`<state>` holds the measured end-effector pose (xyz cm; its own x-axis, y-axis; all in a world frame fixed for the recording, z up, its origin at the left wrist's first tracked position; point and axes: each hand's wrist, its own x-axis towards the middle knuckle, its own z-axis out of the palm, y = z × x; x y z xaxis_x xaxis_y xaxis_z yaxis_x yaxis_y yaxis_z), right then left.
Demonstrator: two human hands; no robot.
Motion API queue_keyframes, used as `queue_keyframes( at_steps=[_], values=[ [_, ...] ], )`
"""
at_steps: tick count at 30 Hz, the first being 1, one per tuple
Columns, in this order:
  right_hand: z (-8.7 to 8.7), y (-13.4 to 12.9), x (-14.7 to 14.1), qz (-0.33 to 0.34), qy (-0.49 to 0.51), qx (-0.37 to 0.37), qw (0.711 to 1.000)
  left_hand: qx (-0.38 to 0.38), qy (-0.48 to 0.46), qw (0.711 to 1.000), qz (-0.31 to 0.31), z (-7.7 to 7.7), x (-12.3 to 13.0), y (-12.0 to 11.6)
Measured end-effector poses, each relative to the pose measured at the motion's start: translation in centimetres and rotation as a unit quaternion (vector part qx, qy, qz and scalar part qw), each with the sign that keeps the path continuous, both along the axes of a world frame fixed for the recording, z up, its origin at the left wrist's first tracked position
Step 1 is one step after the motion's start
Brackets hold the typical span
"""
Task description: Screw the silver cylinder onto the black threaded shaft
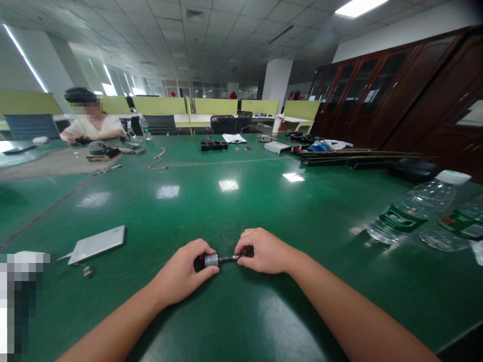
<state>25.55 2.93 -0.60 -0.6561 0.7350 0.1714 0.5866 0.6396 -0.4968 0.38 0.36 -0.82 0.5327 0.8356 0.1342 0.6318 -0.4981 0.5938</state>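
Low over the green table (188,201), my left hand (184,269) curls its thumb and fingers around a short silver cylinder (212,260), which looks like a small motor or tool head. A thin dark shaft (225,259) runs from it toward the right. At the shaft's far end my right hand (264,251) pinches with thumb and forefinger on a small dark, ridged tip, partly hidden by the fingers. The whole piece lies roughly level between both hands. Its exact kind is too small to make out.
To the left lies a flat white device (98,245) with a cable. Water bottles (411,211) stand at the right. Farther back are a black tray (214,145), papers (234,138), long dark strips (339,157) and a coiled cord (157,160). Another person (94,123) sits at the far left.
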Motion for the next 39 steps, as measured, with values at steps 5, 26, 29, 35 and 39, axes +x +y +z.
queue_keyframes(
  at_steps=[5,26,29,35,39],
  values=[
    [0.1,0.7,1.4,-0.025,0.015,-0.045,0.999,0.000,0.004,1.000,0.002,0.0,0.0,0.0],
    [-1.6,-0.5,-3.4,-0.011,0.051,0.012,0.999,0.013,-0.018,1.000,-0.001,-0.3,0.0,0.3],
    [-1.9,-0.5,-3.5,-0.008,0.056,0.025,0.998,0.014,-0.017,1.000,-0.009,-0.2,0.1,0.3],
    [-2.0,-0.6,-2.8,0.003,0.071,0.048,0.996,0.004,-0.018,1.000,-0.009,-0.2,0.2,0.4],
    [-1.9,-0.6,-2.8,0.009,0.067,0.046,0.997,0.004,-0.016,1.000,-0.006,-0.3,0.3,0.5]
  ],
)
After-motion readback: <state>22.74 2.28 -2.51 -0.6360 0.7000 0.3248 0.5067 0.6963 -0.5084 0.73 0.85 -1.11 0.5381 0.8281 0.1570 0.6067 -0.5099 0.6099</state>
